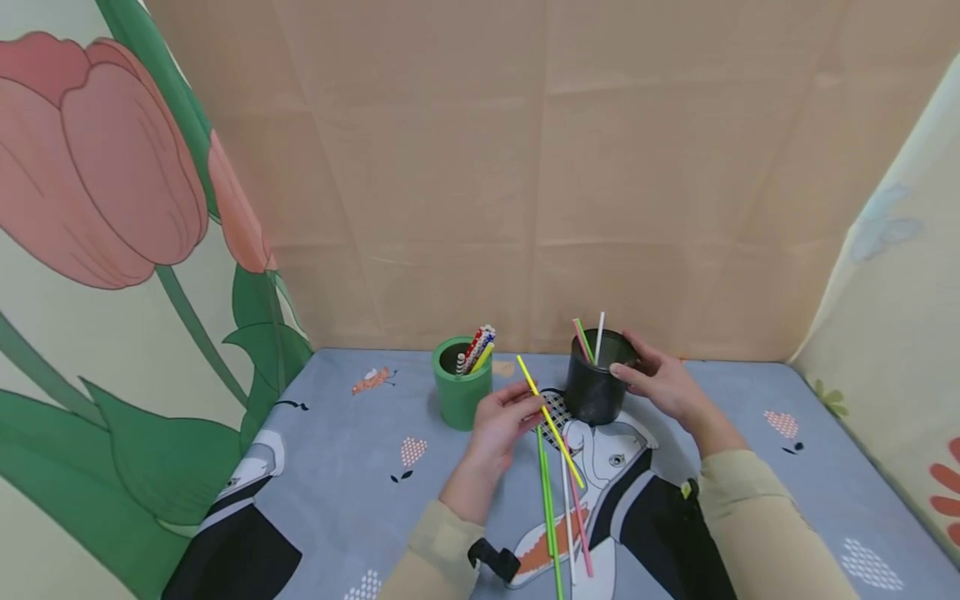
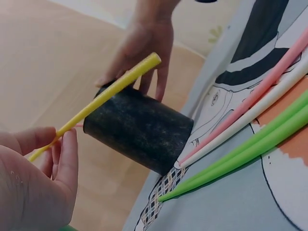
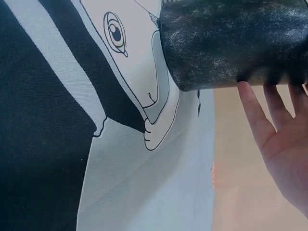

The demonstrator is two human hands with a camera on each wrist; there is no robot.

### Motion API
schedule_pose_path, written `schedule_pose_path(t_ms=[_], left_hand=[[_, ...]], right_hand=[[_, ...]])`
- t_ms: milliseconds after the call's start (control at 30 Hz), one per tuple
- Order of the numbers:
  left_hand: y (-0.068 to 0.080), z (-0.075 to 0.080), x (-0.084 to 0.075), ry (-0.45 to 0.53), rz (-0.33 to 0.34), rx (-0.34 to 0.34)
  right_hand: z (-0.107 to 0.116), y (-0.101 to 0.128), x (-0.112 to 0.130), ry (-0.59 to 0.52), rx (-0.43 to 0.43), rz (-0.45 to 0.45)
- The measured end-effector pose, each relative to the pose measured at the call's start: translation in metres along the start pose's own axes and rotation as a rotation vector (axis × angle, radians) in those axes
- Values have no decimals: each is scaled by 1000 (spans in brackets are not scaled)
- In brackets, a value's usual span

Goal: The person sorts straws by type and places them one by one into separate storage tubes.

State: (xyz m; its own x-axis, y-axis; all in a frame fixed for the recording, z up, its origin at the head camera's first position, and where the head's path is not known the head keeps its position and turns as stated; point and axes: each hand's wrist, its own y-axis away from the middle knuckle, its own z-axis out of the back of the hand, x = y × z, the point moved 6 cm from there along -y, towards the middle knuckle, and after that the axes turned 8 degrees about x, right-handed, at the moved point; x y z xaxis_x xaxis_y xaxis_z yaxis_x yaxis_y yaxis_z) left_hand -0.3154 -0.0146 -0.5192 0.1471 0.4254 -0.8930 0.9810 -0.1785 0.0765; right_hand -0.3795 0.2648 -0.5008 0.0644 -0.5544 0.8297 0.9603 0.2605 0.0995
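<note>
The right hand (image 1: pixel 663 379) grips the black cup (image 1: pixel 591 390) holding three sticks (image 1: pixel 601 327); the left hand (image 1: pixel 498 423) pinches a yellow stick (image 1: pixel 559 442), loose sticks (image 1: pixel 546 492) lying outside.

Both arms come in from the lower edge of the head view and slant toward each other, the left arm (image 1: pixel 420 575) and the right arm (image 1: pixel 780 546) in pale beige sleeves (image 1: pixel 729 479) that stop short of the hands. The left hand (image 1: pixel 498 421) points inward, the tips of its thumb and fingers brought close in a pinch. The right hand (image 1: pixel 667 382), a little higher in that view, is spread in a wide grasp, its thumb (image 1: pixel 626 375) apart from gently bent fingers (image 3: pixel 254 113) with gaps between them.
</note>
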Motion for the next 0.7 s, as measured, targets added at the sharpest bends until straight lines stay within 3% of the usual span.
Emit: schedule_pose_path(t_ms=[467,700], left_hand=[[-3,-2,1,-18,14,-1],[-6,-7,-12,-15,-53,1]], right_hand=[[-1,0,-1,-11,0,6],[0,-1,0,-9,-2,0]])
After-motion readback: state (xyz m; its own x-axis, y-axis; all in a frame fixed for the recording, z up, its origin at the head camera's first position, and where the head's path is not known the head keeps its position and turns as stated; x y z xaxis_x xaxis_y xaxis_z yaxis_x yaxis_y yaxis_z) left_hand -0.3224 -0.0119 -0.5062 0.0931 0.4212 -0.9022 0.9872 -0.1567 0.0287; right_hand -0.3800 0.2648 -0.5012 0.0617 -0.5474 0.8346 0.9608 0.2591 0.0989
